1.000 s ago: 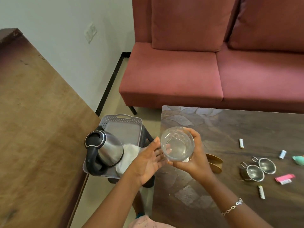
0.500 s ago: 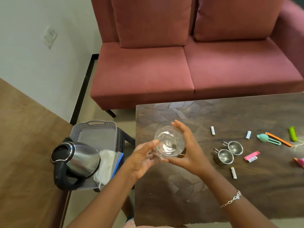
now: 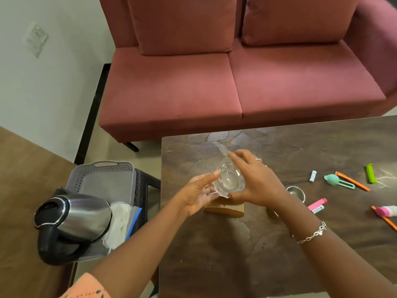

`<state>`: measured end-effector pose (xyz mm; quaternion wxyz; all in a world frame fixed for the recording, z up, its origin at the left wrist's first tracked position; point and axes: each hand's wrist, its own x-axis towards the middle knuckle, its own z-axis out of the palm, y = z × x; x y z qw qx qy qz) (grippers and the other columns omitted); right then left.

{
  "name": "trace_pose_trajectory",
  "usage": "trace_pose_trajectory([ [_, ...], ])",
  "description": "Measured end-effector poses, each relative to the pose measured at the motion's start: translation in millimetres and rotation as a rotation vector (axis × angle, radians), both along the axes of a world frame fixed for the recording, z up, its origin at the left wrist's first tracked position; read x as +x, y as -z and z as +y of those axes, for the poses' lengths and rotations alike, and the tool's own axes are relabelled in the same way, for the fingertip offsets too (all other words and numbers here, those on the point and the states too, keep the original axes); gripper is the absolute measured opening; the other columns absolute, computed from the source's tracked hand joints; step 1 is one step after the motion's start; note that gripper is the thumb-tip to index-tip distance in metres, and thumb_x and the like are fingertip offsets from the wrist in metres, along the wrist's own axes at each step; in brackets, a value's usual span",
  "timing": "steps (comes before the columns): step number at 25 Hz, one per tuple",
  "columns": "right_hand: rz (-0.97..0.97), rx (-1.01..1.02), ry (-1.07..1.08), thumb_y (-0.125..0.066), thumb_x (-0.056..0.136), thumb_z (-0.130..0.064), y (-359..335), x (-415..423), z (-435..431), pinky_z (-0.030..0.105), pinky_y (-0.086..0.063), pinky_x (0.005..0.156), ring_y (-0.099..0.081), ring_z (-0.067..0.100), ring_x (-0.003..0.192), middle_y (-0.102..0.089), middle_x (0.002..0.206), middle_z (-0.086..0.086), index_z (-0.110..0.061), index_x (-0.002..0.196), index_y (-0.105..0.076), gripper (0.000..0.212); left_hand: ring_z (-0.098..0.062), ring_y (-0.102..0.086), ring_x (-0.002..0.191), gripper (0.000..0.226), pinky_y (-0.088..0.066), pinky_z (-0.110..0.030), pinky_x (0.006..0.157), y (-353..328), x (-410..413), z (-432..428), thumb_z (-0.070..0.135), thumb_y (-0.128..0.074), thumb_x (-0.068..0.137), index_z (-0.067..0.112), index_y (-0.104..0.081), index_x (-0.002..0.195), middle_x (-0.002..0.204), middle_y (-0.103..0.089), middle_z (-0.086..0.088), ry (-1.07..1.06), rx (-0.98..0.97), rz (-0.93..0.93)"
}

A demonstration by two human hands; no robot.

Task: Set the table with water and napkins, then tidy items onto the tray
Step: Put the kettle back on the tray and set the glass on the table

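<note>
A clear drinking glass (image 3: 229,179) is held low over the dark table (image 3: 214,254), just above a wooden coaster stand (image 3: 223,209). My right hand (image 3: 255,179) grips the glass from the right, fingers curled over its far side. My left hand (image 3: 197,192) touches the glass's left side with straight fingers, palm up. Left of the table, a grey tray (image 3: 101,181) on a black stool holds a steel kettle (image 3: 73,220) and white napkins (image 3: 119,222).
Small steel cups (image 3: 296,192), a battery (image 3: 313,176), a teal scoop (image 3: 337,181), orange clips (image 3: 352,181), a green clip (image 3: 370,173), a pink tube (image 3: 316,204) and a small bottle (image 3: 387,210) lie on the table's right. A red sofa (image 3: 214,82) stands behind; a wooden surface (image 3: 21,190) is at left.
Both hands have carried the glass forward and down over the table, close to the coaster stand. My view has turned right, away from the tray.
</note>
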<state>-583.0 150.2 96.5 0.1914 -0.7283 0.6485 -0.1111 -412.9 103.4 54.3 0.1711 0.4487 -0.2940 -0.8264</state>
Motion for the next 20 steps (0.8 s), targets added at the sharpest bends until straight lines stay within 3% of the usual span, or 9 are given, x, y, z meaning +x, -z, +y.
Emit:
trace_pose_trajectory([
  [2,-0.008,0.019,0.016,-0.074,0.065,-0.044,10.3,-9.3,-15.8,0.034,-0.049,0.086,-0.042,0.019,0.120,-0.032,0.140,0.001,-0.015,0.144,-0.022,0.098,-0.030,-0.041,0.130,0.099,-0.033,-0.045,0.110,2.3,-5.4,-14.9,0.058,-0.074,0.058,0.009,-0.037,0.136,0.140,-0.043,-0.017,0.082,-0.067,-0.082],
  [4,0.012,0.032,0.022,-0.075,0.064,-0.041,22.8,-16.2,-33.8,0.035,-0.049,0.087,-0.041,0.020,0.121,-0.031,0.141,0.002,-0.015,0.143,-0.023,0.098,-0.025,-0.032,0.136,0.098,-0.026,-0.041,0.112,3.5,-8.8,-24.2,0.069,-0.056,0.066,0.015,-0.027,0.142,0.148,-0.032,-0.012,0.125,-0.158,-0.193],
  [8,0.016,0.058,0.023,-0.076,0.062,-0.039,59.8,-21.8,-81.7,0.042,-0.049,0.088,-0.041,0.025,0.122,-0.033,0.140,0.006,-0.013,0.141,-0.027,0.096,-0.019,-0.023,0.139,0.070,-0.026,-0.027,0.102,19.6,-3.4,-35.6,0.050,-0.047,0.085,0.022,-0.022,0.144,0.153,-0.022,-0.002,0.128,-0.319,-0.348],
  [11,0.014,0.052,0.011,-0.078,0.063,-0.034,89.0,-18.4,-121.7,0.044,-0.047,0.089,-0.042,0.030,0.122,-0.035,0.139,0.010,-0.009,0.139,-0.030,0.093,-0.020,-0.021,0.140,0.070,-0.029,-0.026,0.098,35.9,4.2,-38.4,0.040,-0.055,0.087,0.025,-0.019,0.145,0.154,-0.018,-0.001,0.191,-0.373,-0.452],
  [20,0.011,0.128,0.042,-0.077,0.066,-0.030,166.9,3.4,-192.1,0.044,-0.047,0.091,-0.038,0.032,0.125,-0.032,0.141,0.012,-0.005,0.138,-0.030,0.090,-0.018,-0.019,0.141,0.071,-0.028,-0.032,0.108,72.8,14.0,-45.2,0.042,-0.056,0.086,0.027,-0.019,0.145,0.155,-0.013,0.002,0.217,-0.442,-0.581],
])
